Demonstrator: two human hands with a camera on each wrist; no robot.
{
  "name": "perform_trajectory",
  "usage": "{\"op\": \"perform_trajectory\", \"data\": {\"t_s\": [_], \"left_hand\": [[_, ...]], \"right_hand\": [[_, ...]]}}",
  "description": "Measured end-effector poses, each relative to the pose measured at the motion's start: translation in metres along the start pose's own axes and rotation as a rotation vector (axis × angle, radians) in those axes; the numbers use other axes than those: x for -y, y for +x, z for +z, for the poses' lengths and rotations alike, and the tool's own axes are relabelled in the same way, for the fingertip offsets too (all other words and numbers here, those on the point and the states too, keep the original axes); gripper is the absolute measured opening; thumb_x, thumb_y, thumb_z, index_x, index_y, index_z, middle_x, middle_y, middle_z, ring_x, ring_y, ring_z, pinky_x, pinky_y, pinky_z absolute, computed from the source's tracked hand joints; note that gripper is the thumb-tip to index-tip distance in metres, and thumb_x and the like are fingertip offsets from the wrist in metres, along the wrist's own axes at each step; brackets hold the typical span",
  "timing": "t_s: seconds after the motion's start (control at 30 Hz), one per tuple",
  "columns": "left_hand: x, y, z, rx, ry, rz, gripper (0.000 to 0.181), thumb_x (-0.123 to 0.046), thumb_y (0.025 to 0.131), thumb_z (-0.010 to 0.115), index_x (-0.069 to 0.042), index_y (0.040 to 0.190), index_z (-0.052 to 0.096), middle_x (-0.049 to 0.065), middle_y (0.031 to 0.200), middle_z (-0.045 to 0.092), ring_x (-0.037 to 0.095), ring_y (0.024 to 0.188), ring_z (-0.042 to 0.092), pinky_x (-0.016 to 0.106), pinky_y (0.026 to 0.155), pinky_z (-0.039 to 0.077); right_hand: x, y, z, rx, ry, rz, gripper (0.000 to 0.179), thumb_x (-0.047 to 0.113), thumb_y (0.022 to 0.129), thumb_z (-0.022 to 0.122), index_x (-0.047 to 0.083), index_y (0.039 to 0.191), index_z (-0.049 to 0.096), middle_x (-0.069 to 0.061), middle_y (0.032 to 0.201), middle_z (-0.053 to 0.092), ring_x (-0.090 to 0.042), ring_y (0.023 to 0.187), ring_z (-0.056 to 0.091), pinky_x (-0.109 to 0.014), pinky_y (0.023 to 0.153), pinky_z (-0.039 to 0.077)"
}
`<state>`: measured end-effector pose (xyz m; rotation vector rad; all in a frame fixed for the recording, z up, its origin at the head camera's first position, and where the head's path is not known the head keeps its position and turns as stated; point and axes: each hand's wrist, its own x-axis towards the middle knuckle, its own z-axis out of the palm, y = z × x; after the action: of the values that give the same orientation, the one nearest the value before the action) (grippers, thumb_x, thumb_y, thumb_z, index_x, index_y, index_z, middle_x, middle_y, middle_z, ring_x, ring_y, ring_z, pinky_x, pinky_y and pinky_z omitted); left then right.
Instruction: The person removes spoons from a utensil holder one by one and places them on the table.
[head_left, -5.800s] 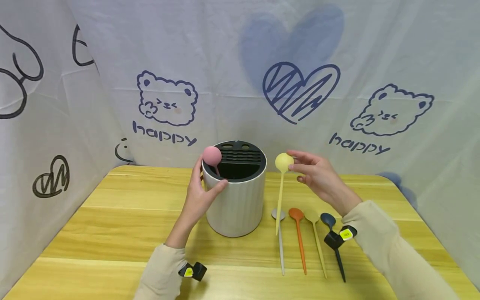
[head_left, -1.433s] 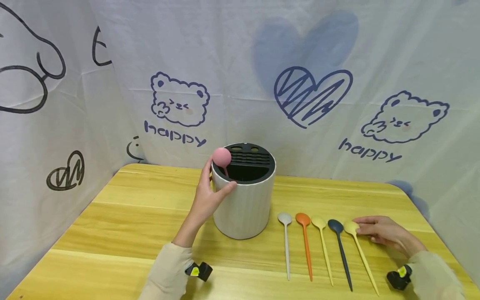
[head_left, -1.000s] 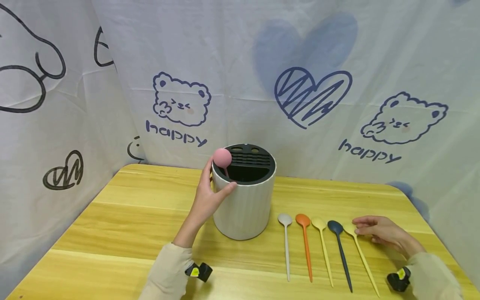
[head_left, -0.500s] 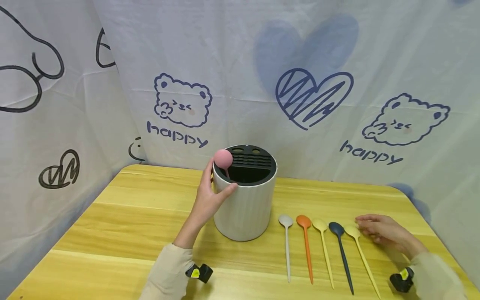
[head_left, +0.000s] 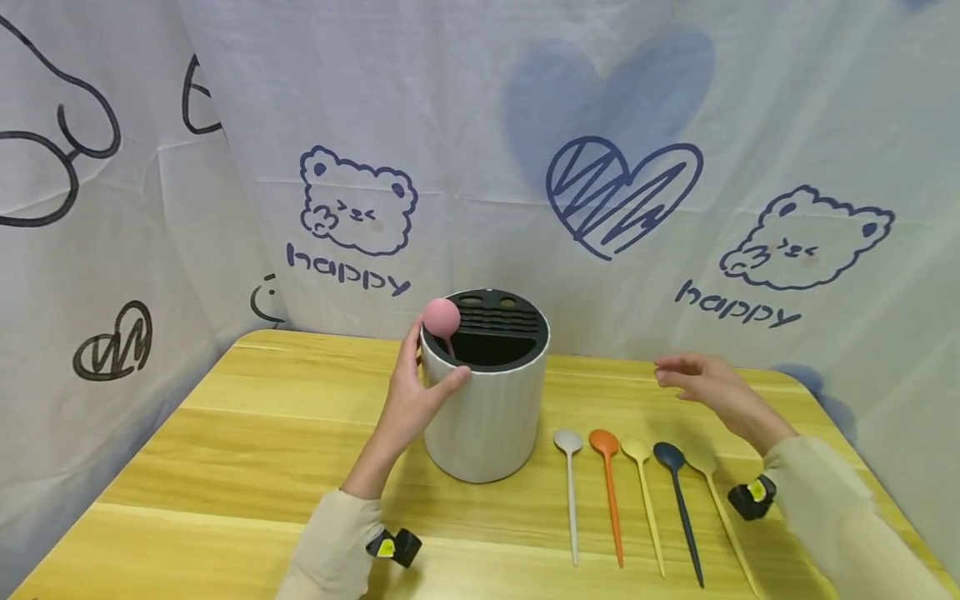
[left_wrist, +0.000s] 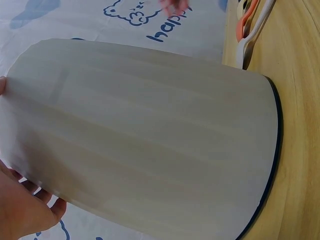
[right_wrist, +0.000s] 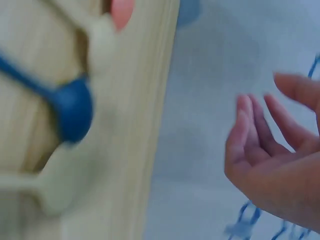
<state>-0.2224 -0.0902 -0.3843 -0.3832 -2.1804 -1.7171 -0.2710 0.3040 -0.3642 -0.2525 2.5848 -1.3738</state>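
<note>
My left hand [head_left: 415, 398] grips the upper left side of a white ribbed utensil holder [head_left: 483, 425] with a black slotted top; in the left wrist view the holder's wall [left_wrist: 145, 135] fills most of the picture. A pink spoon [head_left: 442, 318] stands in the holder's opening, its lower handle hidden inside. My right hand [head_left: 712, 387] is raised above the table, holding nothing, its fingers loosely bent. Below it lies a pale yellow spoon [head_left: 722, 504], beside a navy spoon [head_left: 681, 500]. Farther left lie another yellow spoon [head_left: 647, 500], an orange spoon [head_left: 610, 492] and a light grey spoon [head_left: 571, 492].
The wooden table [head_left: 225, 467] carries the holder and the row of spoons, heads toward the back. A printed cloth [head_left: 465, 125] hangs behind the table and along its left side.
Earlier my right hand held a yellow spoon upright, then laid it at the right end of the row. It has let go and risen up and left. My left hand has stayed on the holder.
</note>
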Motion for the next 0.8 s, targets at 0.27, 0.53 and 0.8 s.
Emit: {"op": "perform_trajectory", "data": {"t_s": [0.27, 0.53, 0.8], "left_hand": [[0.0, -0.002, 0.002, -0.01, 0.006, 0.006, 0.091, -0.034, 0.083, 0.067, -0.012, 0.155, 0.016, 0.01, 0.158, 0.018, 0.03, 0.142, 0.02, 0.052, 0.113, 0.022], [0.003, -0.004, 0.001, -0.016, 0.0, 0.006, 0.09, -0.034, 0.083, 0.067, -0.012, 0.155, 0.016, 0.01, 0.158, 0.018, 0.03, 0.142, 0.02, 0.054, 0.113, 0.022], [0.002, -0.003, 0.002, -0.009, 0.001, 0.014, 0.091, -0.034, 0.083, 0.066, -0.011, 0.155, 0.015, 0.011, 0.158, 0.017, 0.03, 0.142, 0.019, 0.052, 0.113, 0.022]], "right_hand": [[0.062, 0.013, 0.028, -0.128, 0.062, -0.103, 0.051, 0.026, 0.095, 0.062, -0.002, 0.136, 0.049, -0.021, 0.131, 0.055, -0.034, 0.119, 0.051, -0.046, 0.103, 0.041], [0.111, 0.023, 0.054, -0.057, 0.105, -0.211, 0.042, 0.016, 0.092, 0.065, -0.002, 0.129, 0.056, -0.018, 0.126, 0.058, -0.028, 0.112, 0.055, -0.042, 0.099, 0.045], [0.145, 0.027, 0.074, -0.002, 0.075, -0.273, 0.038, 0.017, 0.092, 0.066, 0.001, 0.126, 0.06, -0.013, 0.12, 0.063, -0.023, 0.106, 0.058, -0.032, 0.082, 0.05]]}}
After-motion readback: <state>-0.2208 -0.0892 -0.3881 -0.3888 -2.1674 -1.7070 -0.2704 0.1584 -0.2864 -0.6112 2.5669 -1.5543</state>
